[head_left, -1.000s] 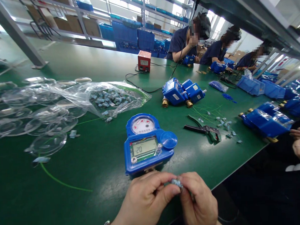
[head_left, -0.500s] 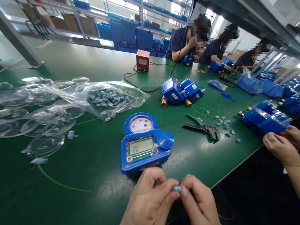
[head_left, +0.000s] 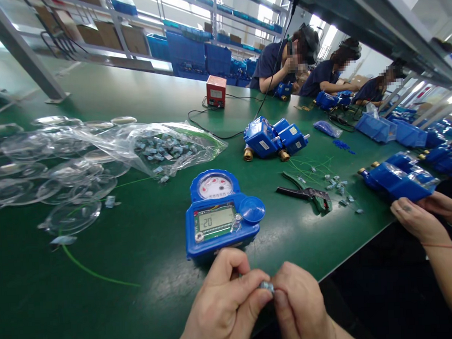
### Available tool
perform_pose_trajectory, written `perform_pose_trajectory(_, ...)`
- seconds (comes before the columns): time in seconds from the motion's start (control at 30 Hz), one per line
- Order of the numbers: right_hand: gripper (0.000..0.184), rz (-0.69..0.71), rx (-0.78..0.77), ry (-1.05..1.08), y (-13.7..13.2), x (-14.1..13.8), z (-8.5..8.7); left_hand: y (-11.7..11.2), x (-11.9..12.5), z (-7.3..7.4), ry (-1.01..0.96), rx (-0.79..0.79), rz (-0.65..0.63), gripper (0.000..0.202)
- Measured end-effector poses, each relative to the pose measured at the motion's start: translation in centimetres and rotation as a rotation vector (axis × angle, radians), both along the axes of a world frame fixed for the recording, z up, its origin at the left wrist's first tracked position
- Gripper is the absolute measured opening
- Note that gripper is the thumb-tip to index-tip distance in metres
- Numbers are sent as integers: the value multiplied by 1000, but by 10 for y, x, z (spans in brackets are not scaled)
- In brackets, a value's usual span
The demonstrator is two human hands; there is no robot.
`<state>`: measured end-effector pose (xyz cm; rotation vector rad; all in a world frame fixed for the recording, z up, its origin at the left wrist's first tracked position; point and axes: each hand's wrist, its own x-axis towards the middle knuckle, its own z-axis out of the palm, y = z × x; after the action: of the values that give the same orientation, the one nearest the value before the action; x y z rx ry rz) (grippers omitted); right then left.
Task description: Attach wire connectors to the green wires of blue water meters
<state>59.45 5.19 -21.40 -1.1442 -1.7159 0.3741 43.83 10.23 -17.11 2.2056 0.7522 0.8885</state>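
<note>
My left hand (head_left: pixel 231 299) pinches a small pale-blue meter seal (head_left: pixel 266 286) between thumb and forefinger. My right hand (head_left: pixel 301 298) is closed at the seal's other end, its thumb and forefinger pressed against it; anything thinner in that pinch is hidden. Just beyond my hands stands a blue water meter (head_left: pixel 222 219), its round dial and lit display facing up. Its round blue cap (head_left: pixel 252 209) stands open at the right.
Left lie clear plastic discs (head_left: pixel 72 216) and a clear bag (head_left: pixel 165 147) of seals. Cutting pliers (head_left: pixel 307 195), loose seals and green wire lie to the right, with more meters (head_left: pixel 262 137) behind. A co-worker's hands (head_left: pixel 419 221) hold a meter at the right edge.
My right hand has turned slightly, its fingers curling further over the seal's end. The view has shifted a little, and the display's dash before 20 no longer shows clearly.
</note>
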Motion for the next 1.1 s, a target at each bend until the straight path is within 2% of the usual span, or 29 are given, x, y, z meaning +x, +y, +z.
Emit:
perform_pose_trajectory(0.1,40,61,-295,247,0,-8,1,0,-2,-2,-3,-14,-41,14)
perform_pose_trajectory(0.17,40,77,-366,282,-1,-10,0,1,-3,-2,12,-32,-41,15)
perform_pose_trajectory(0.2,36,58,-343,266,-2,-10,0,2,-4,-2,20,-39,-38,14)
perform_pose_trajectory(0.27,18,-11,-164,143,-4,-7,-3,2,-4,-2,20,-42,-28,13)
perform_pose_trajectory(0.33,15,-64,67,1,-4,-4,-7,2,-4,-2,12,-40,-12,11)
perform_pose_trajectory(0.37,13,-68,79,9,-4,-3,-9,1,-3,-2,7,-38,-8,11)
perform_pose_trajectory(0.4,10,-54,19,64,-4,-3,-10,1,-3,-3,3,-35,-10,11)
perform_pose_trajectory(0.53,34,128,-430,358,-4,-6,-10,2,-2,-4,-5,-24,-40,14)
perform_pose_trajectory(0.57,34,136,-448,360,-4,-6,-10,2,-3,-4,5,-27,-43,15)
perform_pose_trajectory(0.63,24,40,-312,238,-4,-5,-10,2,-3,-5,16,-32,-28,15)
perform_pose_trajectory(0.67,17,-26,-179,128,-4,-4,-10,2,-3,-5,18,-33,-18,15)
perform_pose_trajectory(0.73,20,-115,114,-112,-4,-1,-12,2,-2,-5,15,-35,9,14)
perform_pose_trajectory(0.8,23,-116,262,-196,-3,0,-15,2,0,-4,25,-36,25,14)
perform_pose_trajectory(0.83,19,-105,218,-132,-2,-1,-15,2,1,-4,36,-39,30,14)
perform_pose_trajectory(0.87,14,-86,101,-14,-1,-2,-15,2,2,-3,42,-40,30,14)
perform_pose_trajectory(0.9,15,-64,-53,122,0,-3,-14,3,2,-2,47,-41,23,14)
perform_pose_trajectory(1.0,32,127,-608,516,3,-7,-8,4,3,-2,55,-32,-17,16)
perform_pose_trajectory(1.03,32,178,-716,594,3,-6,-5,4,2,-3,60,-19,-25,17)
perform_pose_trajectory(1.1,30,181,-745,603,3,-2,0,3,-1,-3,72,18,13,19)
